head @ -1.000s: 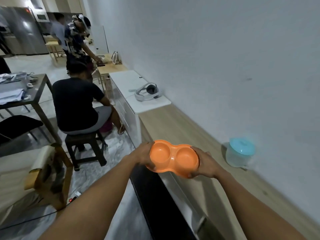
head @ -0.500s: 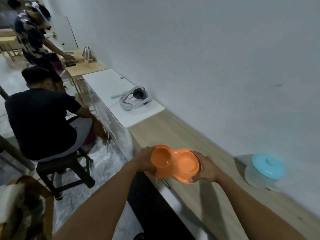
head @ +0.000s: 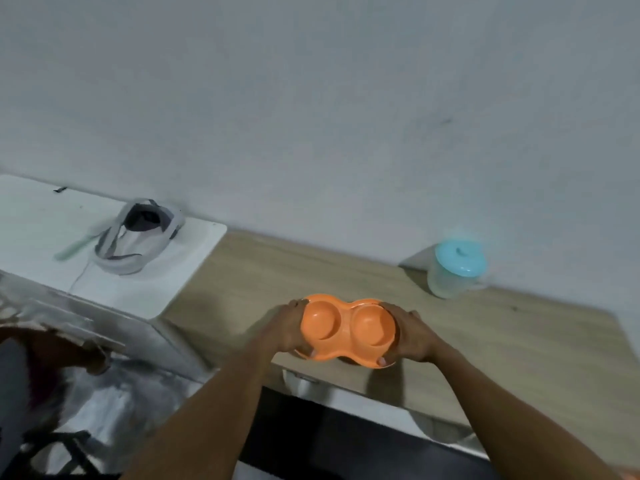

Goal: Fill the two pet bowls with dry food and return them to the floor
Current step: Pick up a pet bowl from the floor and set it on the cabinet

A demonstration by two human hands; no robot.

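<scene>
An orange double pet bowl (head: 346, 327) with two empty round wells is held just above the wooden countertop (head: 502, 341), near its front edge. My left hand (head: 289, 329) grips its left end and my right hand (head: 410, 336) grips its right end. A clear container with a light-blue lid (head: 457, 268) stands by the wall to the back right; its contents are too blurred to tell.
A white headset (head: 138, 239) lies on a white cabinet top (head: 180, 282) to the left, beside a pale green stick (head: 74, 247). A grey wall runs behind the counter. A dark gap and shiny floor lie below the counter's front edge.
The view has swung right, toward the wall and counter. The bowl, still in both hands, now sits level over the wooden top, farther in from its edge. The people at left have left the view.
</scene>
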